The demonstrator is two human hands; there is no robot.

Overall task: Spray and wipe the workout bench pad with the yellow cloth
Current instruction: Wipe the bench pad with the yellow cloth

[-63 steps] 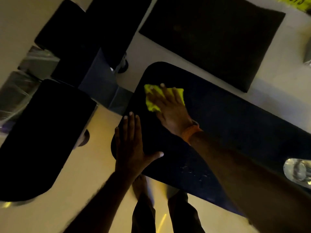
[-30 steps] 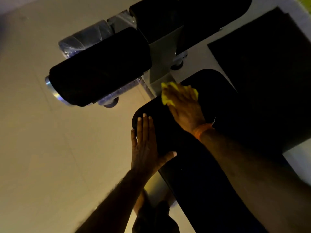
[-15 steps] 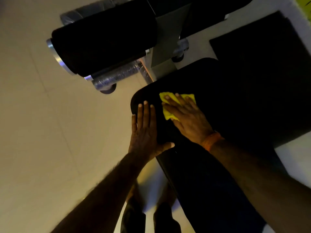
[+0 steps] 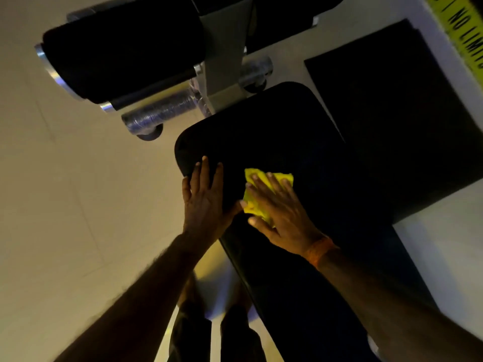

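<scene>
**Wiping the bench pad with a flat palm**

The right hand (image 4: 281, 212) presses the yellow cloth (image 4: 264, 190) with fingers spread flat, near the bench pad's (image 4: 261, 131) left edge; the left hand (image 4: 205, 202) lies open there, holding nothing; overlap the strokes toward the end corners.

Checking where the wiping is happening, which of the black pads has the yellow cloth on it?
The long bench pad nearest the person; the right hand presses the yellow cloth flat on it. The roller pad and floor mat are bare.
</scene>
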